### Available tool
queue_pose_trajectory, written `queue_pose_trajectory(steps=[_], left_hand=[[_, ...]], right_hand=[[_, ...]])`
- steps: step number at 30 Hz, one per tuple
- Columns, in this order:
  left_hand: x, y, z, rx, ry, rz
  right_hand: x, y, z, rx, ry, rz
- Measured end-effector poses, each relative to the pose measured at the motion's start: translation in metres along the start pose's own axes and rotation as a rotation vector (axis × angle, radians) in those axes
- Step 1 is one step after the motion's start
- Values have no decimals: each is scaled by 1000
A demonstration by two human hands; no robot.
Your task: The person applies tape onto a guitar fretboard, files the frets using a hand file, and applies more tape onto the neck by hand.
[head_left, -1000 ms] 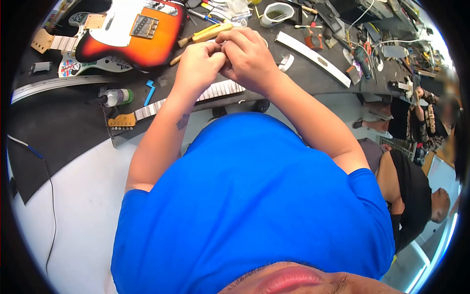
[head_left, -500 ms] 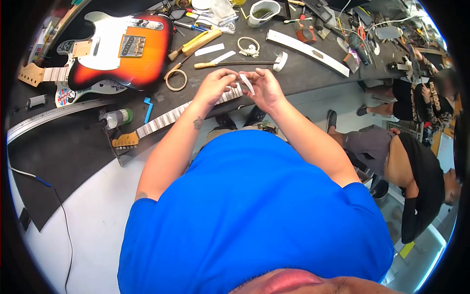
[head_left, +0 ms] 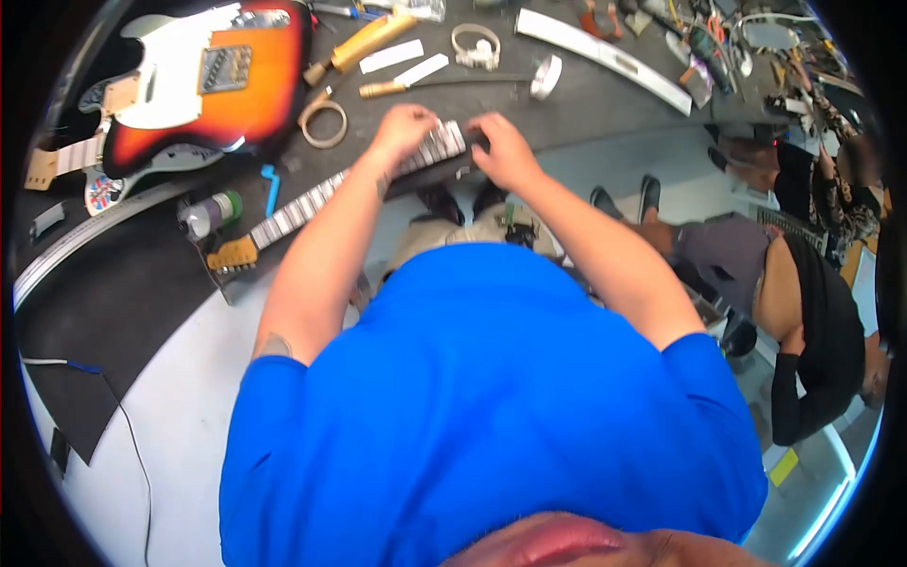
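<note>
A guitar neck [head_left: 302,204] lies slantwise along the bench's front edge, its fretboard covered in pale strips between the frets. Over its upper end is my left hand [head_left: 404,132], fingers curled together near the fretboard; whatever they may hold is too small to make out. Just past the neck's end, my right hand [head_left: 505,153] hovers with thumb and forefinger apart and nothing visible between them. A small white scrap [head_left: 463,173] shows below the hands, by the bench edge. The wooden headstock [head_left: 232,253] points to the lower left.
A sunburst electric guitar body [head_left: 255,90] lies at the left. Near my hands are a tape roll [head_left: 324,124], a wooden-handled file [head_left: 383,90], a white tape roll [head_left: 545,77] and a blue string winder [head_left: 271,189]. Two people [head_left: 817,312] are at the right.
My hands have come apart and lowered toward the neck. The white strip that was between them is no longer in my right fingers. The camera view has shifted.
</note>
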State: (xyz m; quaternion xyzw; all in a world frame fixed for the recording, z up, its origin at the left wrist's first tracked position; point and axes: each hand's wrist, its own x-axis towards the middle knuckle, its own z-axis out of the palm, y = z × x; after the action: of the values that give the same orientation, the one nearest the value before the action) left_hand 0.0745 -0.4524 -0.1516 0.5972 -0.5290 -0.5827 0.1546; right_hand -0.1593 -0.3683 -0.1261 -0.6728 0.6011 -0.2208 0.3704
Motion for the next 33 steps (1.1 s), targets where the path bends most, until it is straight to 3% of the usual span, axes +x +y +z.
queue_pose_trajectory(steps=[1, 6, 33], left_hand=[[3, -1, 1, -20, -45, -88], [6, -8, 7, 33, -17, -32], [4, 2, 14, 270, 108, -12]], right_hand=[[-3, 0, 3, -62, -2, -49], [6, -2, 12, -105, 9, -200], [1, 3, 31, -176, 122, -324]])
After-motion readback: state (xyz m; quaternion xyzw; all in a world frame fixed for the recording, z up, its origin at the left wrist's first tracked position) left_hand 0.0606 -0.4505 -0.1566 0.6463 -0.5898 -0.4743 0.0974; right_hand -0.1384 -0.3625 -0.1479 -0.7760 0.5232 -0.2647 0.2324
